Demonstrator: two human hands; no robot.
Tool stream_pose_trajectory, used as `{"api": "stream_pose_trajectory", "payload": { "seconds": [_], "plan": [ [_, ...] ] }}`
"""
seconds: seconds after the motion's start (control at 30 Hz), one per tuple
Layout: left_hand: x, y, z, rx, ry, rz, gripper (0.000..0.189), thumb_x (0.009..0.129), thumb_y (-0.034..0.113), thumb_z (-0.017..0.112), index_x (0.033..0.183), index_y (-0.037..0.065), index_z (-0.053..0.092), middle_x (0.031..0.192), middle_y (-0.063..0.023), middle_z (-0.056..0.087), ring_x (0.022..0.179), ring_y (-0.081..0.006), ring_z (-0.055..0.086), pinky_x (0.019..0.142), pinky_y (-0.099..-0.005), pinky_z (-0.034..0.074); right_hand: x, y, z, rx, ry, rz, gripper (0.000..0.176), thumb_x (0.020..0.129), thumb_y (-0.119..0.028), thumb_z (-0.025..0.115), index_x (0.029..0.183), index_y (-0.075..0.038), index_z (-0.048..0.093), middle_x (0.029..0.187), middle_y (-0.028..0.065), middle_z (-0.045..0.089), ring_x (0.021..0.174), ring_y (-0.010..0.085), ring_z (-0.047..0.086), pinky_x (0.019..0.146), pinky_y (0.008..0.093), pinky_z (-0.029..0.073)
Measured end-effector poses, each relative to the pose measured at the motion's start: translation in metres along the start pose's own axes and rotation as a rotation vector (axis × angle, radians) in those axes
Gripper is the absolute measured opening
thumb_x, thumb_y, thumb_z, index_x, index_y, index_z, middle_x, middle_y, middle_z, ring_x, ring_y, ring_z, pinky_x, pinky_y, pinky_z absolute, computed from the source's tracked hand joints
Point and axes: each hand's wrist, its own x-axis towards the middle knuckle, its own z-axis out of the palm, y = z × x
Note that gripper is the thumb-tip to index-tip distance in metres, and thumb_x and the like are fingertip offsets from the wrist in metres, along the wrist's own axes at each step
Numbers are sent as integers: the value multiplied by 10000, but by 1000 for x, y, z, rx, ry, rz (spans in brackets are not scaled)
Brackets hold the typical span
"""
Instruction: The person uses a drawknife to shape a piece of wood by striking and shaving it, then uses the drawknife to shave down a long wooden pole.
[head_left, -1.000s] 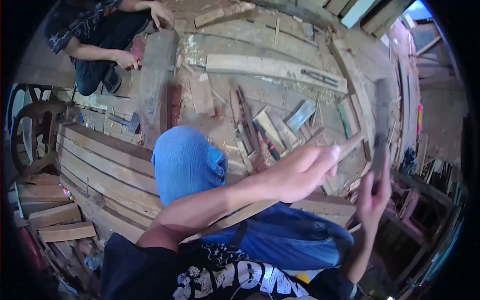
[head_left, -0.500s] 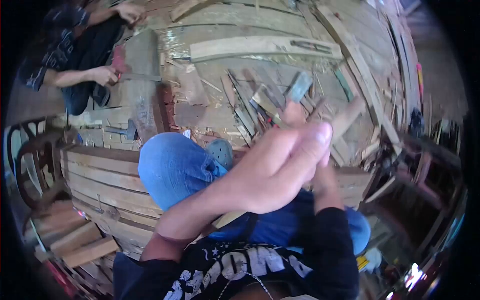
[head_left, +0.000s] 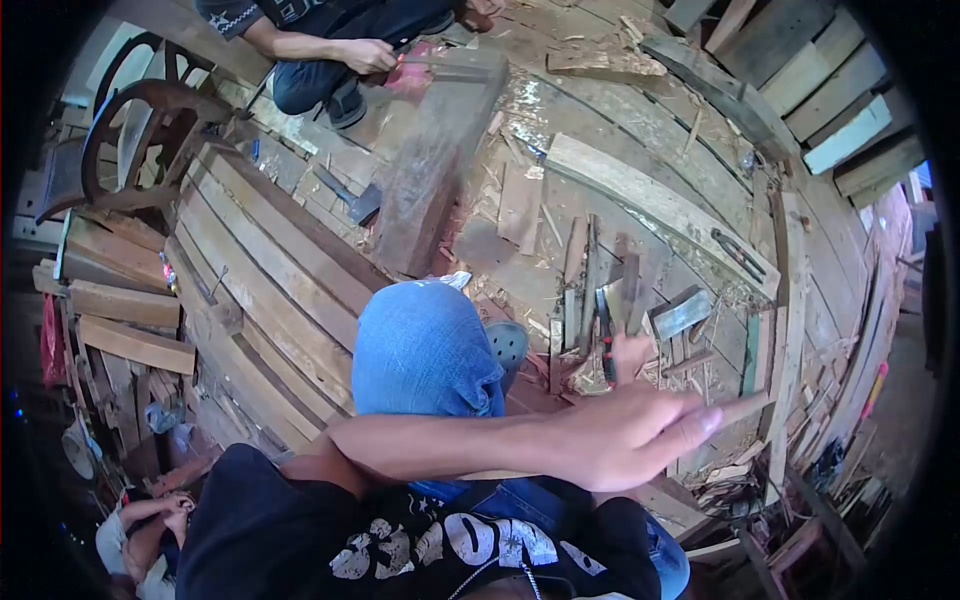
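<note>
My left arm crosses my blue-jeaned knee (head_left: 425, 350) from the left. My left hand (head_left: 630, 440) lies with its fingers stretched to the right over a thin wooden strip (head_left: 745, 406) that runs across my lap; the strip's far end sticks out beyond the fingertips. Only a small part of my right hand (head_left: 630, 352) shows above the left hand; the rest is hidden behind it, and I cannot tell what it holds. Loose wood offcuts and a red-handled chisel (head_left: 605, 340) lie on the floor just past the hands.
A crouching co-worker's hand (head_left: 365, 55) rests at the end of a thick dark plank (head_left: 435, 160) at the top. A hatchet (head_left: 352, 200) lies on the curved planks (head_left: 270, 290) at left. A wheel (head_left: 140, 110) stands at upper left. Another person (head_left: 140, 525) is at lower left.
The view has swung, so the co-worker now sits at top centre. My hands, raised together in front of me half a second ago, have dropped lower over my lap.
</note>
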Motion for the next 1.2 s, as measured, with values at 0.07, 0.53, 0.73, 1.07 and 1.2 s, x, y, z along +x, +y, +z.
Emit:
{"api": "stream_pose_trajectory", "payload": {
  "seconds": [0.07,0.53,0.73,1.07,1.2],
  "plan": [
    [-2,0,-2,24,7,13,411,1037,360,335,866,18,487,581,-73,473,507,-206,499,525,-369,408,0,-36,21,81,-1,-76,323,785,-268,714,923,23,686,790,223,676,764,350,679,700,388,520],
    [-77,15,-41,-12,301,-45,338,1031,275,374,895,-11,492,631,-73,461,554,-195,470,561,-329,394,-64,-328,198,-67,-387,-419,308,784,-306,669,936,-39,679,899,228,676,868,386,664,780,466,534],
    [-97,11,-52,-57,385,-126,354,1042,296,331,890,21,493,605,-6,454,517,-95,435,505,-255,365,-62,-325,233,-117,-402,-417,294,790,-250,661,986,-32,658,928,218,678,907,374,665,796,469,532],
    [-69,19,-41,6,257,-102,403,1022,323,376,893,-34,511,659,-170,511,612,-311,531,609,-388,417,-19,-328,111,-45,-457,-508,478,813,-499,627,1040,-83,685,867,214,681,872,354,669,795,449,524],
    [-42,12,-11,59,135,1,404,1024,333,357,907,-21,513,619,-185,516,589,-362,551,574,-424,418,40,-272,34,-148,-370,-564,537,853,-545,563,941,-27,675,822,253,650,807,395,650,720,466,503]
  ]
}}
